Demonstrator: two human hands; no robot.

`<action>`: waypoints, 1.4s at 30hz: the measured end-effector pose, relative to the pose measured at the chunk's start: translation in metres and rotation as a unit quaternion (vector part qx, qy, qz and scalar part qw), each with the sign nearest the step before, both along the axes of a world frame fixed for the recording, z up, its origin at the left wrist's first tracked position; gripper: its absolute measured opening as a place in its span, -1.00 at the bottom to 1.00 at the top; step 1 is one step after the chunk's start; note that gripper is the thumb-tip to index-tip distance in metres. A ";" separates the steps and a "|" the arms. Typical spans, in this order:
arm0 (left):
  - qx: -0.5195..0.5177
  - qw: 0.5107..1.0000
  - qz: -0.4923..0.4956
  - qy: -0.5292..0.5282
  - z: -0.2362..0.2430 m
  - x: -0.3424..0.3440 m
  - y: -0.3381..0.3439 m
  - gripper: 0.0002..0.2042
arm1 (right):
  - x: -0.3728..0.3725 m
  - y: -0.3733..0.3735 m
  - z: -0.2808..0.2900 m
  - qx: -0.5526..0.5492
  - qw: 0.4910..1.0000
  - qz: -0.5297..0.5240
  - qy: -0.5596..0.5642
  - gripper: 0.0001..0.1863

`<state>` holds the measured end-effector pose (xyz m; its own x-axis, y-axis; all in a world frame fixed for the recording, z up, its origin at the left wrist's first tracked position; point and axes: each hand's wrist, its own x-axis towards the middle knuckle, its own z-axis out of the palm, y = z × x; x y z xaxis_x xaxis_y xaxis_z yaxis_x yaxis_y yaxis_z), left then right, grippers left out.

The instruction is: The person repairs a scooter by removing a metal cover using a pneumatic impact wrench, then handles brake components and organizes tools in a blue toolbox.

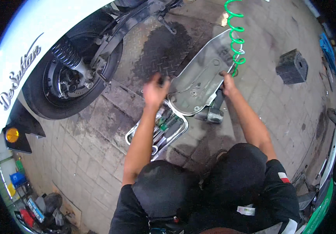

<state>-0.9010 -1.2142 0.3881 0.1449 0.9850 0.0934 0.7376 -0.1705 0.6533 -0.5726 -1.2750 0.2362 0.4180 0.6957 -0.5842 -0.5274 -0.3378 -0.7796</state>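
A long grey metal engine cover [201, 78], its inner side facing up, lies tilted in front of me. My right hand [228, 84] grips its right edge, thumb on top. To the left of the cover, my left hand [156, 91] is raised and smeared by motion. Something dark shows between its thumb and fingers, too blurred to name. Under my left forearm sits a metal tray [184, 124] of hand tools, some with green and black handles. A dark power tool [214, 116], likely an impact wrench, lies by the cover's near right edge, partly hidden under it.
On the left stands a white scooter with its rear wheel [72, 70] and shock absorber [67, 54] exposed. A green coiled air hose [236, 29] hangs at the cover's far right. A black block [291, 67] sits farther right. Assorted parts [45, 206] lie at lower left.
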 end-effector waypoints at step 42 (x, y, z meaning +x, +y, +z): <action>-0.076 0.967 0.047 -0.240 -0.033 -0.109 -0.187 -0.78 | -0.041 -0.094 0.118 0.112 0.255 0.727 -0.628 -0.33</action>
